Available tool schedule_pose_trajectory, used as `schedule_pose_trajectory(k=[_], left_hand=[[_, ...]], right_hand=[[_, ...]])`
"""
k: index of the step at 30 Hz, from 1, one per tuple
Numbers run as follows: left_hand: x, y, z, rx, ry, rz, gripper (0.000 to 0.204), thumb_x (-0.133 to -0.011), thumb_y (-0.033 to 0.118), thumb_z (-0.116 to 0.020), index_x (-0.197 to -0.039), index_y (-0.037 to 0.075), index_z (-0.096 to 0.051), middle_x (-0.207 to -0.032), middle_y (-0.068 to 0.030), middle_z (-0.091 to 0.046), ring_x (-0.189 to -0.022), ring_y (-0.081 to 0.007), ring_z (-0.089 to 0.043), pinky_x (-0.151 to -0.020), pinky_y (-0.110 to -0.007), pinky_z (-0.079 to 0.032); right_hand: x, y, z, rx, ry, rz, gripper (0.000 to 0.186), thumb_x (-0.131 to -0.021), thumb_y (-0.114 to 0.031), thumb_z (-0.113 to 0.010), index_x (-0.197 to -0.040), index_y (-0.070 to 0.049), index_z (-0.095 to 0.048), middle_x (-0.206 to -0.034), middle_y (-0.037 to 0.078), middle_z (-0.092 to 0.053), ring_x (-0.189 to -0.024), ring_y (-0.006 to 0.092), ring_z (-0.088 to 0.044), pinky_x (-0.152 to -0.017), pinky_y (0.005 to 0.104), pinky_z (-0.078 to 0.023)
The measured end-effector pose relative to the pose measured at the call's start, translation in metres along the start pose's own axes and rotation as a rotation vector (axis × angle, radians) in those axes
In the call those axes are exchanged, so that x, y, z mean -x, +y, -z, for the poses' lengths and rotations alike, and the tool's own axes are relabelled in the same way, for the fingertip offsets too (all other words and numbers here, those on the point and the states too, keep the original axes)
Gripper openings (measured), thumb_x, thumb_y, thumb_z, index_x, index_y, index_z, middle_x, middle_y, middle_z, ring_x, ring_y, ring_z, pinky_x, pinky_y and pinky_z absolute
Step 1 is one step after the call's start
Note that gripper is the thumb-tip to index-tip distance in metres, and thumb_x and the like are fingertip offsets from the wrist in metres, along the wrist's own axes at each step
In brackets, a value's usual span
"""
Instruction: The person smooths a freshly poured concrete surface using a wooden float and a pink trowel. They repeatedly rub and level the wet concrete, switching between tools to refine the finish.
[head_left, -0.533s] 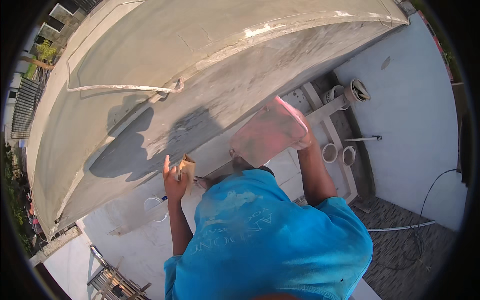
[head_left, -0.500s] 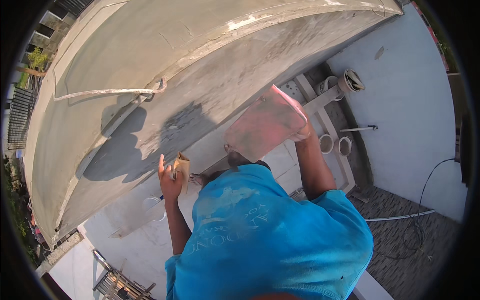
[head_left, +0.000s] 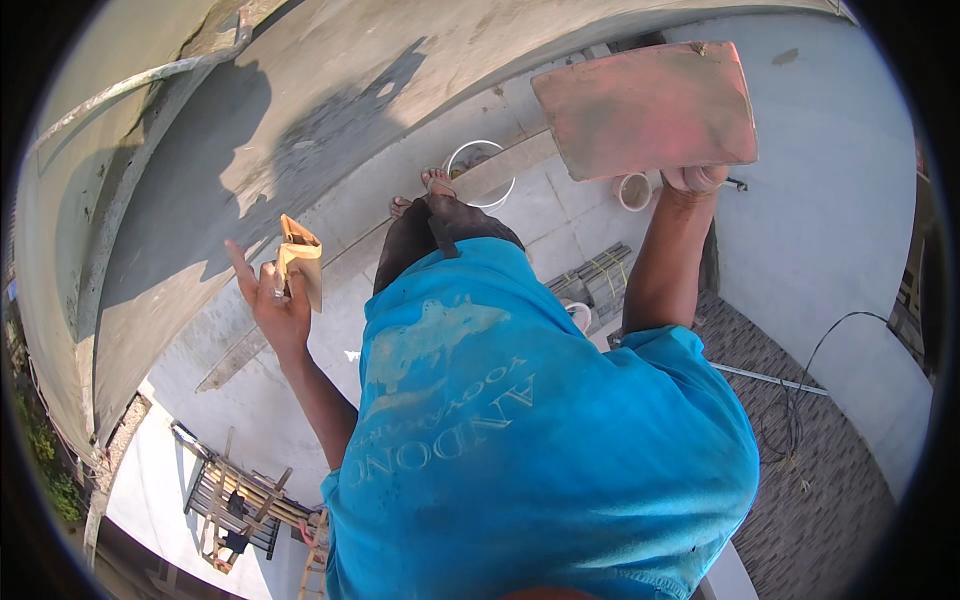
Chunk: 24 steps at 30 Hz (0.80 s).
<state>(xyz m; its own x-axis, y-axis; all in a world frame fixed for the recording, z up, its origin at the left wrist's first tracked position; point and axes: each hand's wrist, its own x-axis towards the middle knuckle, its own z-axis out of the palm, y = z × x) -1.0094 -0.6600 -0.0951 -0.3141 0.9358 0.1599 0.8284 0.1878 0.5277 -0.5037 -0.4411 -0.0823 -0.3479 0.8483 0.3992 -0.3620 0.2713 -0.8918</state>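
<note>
My left hand (head_left: 280, 300) grips a tan plastering float (head_left: 308, 268), its thin plate seen nearly edge-on. The index finger sticks out toward the wall while the other fingers curl round the handle. Out at the far right, my right hand (head_left: 697, 178) clasps the near edge of a reddish rectangular board (head_left: 650, 108), smeared with grey. Most of those fingers are hidden by the board. The grey plastered wall (head_left: 340, 60), with my shadow on it, rises beyond the float, which appears apart from it.
My feet rest on a plank (head_left: 505, 165) beside a white-rimmed bucket (head_left: 478, 146). A small pail (head_left: 633, 192) stands below the board. A bent pipe (head_left: 130, 85) juts at left. Bamboo and a metal rack (head_left: 240, 500) lie lower left; a cable (head_left: 797, 410) hangs at right.
My right hand has carried the board farther right and up. The left hand, still holding the float, has moved left and slightly up. The view has shifted, showing the white-rimmed bucket.
</note>
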Motion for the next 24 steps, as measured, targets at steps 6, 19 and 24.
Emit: schedule_pose_trajectory(k=[6, 19, 24], left_hand=[[-0.042, 0.028, 0.0, 0.041, -0.02, -0.112, 0.016, -0.082, 0.007, -0.063, -0.092, -0.005, -0.06, -0.163, -0.0255, -0.015, -0.145, -0.0453, -0.03, -0.113, -0.048, -0.032], [-0.052, 0.003, -0.022, 0.282, -0.024, -0.003, 0.026, -0.08, 0.01, -0.059, -0.095, -0.012, -0.059, -0.16, -0.0292, -0.02, -0.138, -0.048, -0.038, -0.11, -0.047, -0.036], [-0.034, 0.009, -0.027, 0.268, 0.059, 0.15, 0.018, -0.078, 0.008, -0.062, -0.083, -0.006, -0.053, -0.16, -0.0231, -0.028, -0.13, -0.0441, -0.046, -0.102, -0.046, -0.042]], right_hand=[[-0.02, -0.061, -0.044, 0.121, 0.179, 0.046, 0.059, -0.09, -0.025, -0.069, -0.137, 0.005, -0.05, -0.134, 0.015, -0.055, -0.122, 0.0241, -0.054, -0.1, 0.04, -0.048], [-0.206, -0.217, -0.139, 1.43, -0.14, 0.399, 0.049, -0.077, 0.005, -0.068, -0.124, -0.01, -0.067, -0.121, 0.009, -0.066, -0.111, 0.0225, -0.063, -0.096, 0.0357, -0.05], [-0.307, -0.193, -0.163, 1.504, -0.871, 0.703, 0.055, -0.073, 0.002, -0.077, -0.124, -0.02, -0.071, -0.126, 0.007, -0.066, -0.116, 0.0253, -0.064, -0.095, 0.0385, -0.057]])
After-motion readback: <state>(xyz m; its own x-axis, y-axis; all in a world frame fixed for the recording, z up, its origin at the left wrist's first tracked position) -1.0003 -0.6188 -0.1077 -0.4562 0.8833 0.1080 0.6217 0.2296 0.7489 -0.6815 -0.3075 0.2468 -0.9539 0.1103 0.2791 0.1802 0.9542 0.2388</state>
